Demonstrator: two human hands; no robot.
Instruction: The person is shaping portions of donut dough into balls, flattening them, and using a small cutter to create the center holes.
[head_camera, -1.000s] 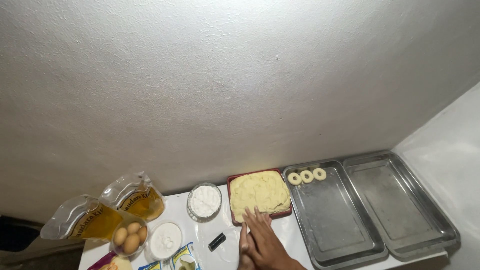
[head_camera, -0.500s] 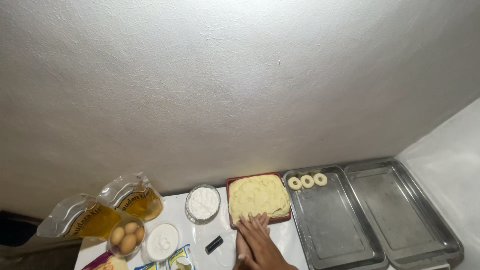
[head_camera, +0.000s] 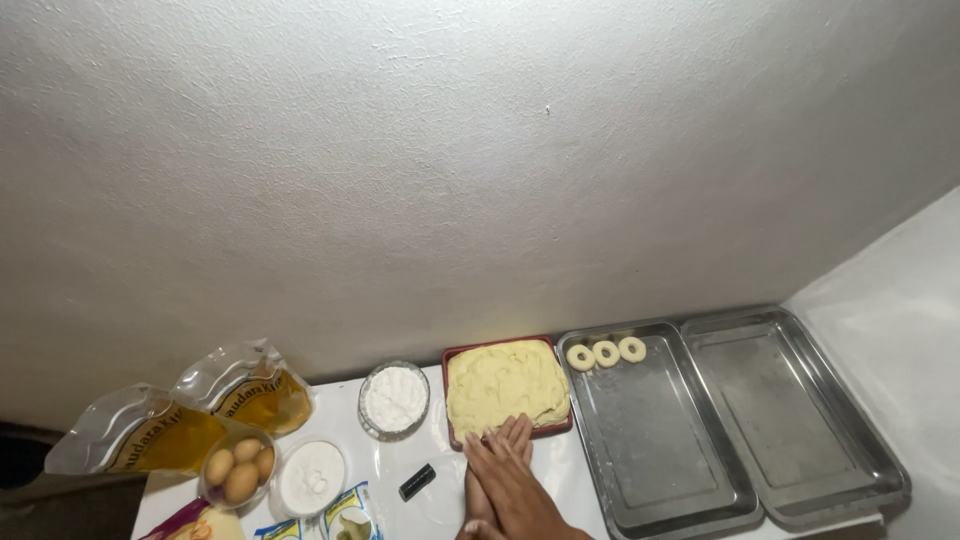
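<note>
A flat slab of pale yellow dough (head_camera: 507, 385) fills a dark red tray (head_camera: 452, 432). My right hand (head_camera: 512, 478) lies flat with its fingers stretched out, and the fingertips touch the near edge of the dough. My left hand (head_camera: 473, 492) lies partly under it, palm down on the white counter, with only its left side showing. Neither hand holds anything. Three small dough rings (head_camera: 605, 353) sit in a row at the far end of a steel baking tray (head_camera: 650, 460) just right of the dough.
A second steel tray (head_camera: 800, 420) is bare at far right. Left of the dough are a glass bowl of white powder (head_camera: 394, 399), a small black object (head_camera: 417, 481), a white-filled bowl (head_camera: 311, 477), a bowl of eggs (head_camera: 238, 468), two oil pouches (head_camera: 150, 435) and packets (head_camera: 345, 515).
My hands stay stacked at the near edge of the dough, almost still. The view has shifted slightly, and nothing on the counter has moved.
</note>
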